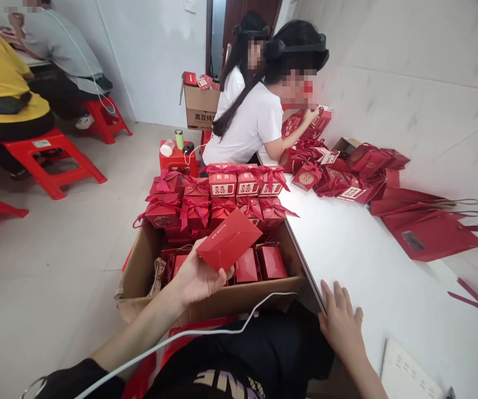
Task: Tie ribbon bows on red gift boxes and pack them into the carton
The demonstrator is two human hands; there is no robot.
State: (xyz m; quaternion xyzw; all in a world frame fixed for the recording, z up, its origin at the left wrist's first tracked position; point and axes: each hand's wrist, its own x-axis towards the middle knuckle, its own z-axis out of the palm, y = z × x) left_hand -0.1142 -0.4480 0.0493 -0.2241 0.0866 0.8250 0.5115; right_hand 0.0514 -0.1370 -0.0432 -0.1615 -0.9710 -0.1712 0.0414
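My left hand is closed on a red gift box, held tilted above a cardboard carton. Its fingers grip the lower left end of the box. Inside the carton stand several red gift boxes, and more with ribbon bows are stacked at its far side. My right hand lies flat on the edge of the white table, fingers spread, with nothing in it.
On the table are red paper bags, a heap of red boxes and a loose ribbon. A white cable crosses my lap. Two people in white shirts work farther along. Red stools stand at left.
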